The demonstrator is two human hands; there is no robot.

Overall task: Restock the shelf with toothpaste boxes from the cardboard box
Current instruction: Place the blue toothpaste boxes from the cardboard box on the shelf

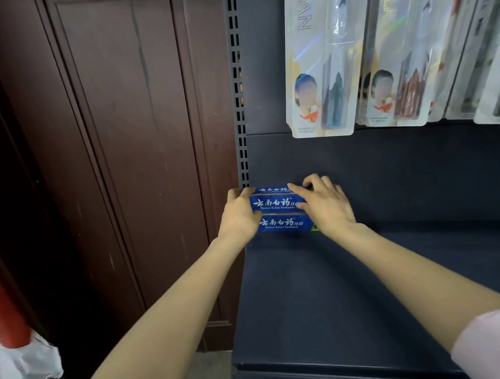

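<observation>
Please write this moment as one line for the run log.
phase: placing | left hand: grips toothpaste boxes | right hand: rests on boxes | location: shelf back-left corner | cardboard box: not visible

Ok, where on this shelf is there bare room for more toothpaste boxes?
Bare shelf runs right of the toothpaste boxes and forward to the front edge. It is crowded only at the back left corner, where the left hand and right hand hold the boxes.
</observation>
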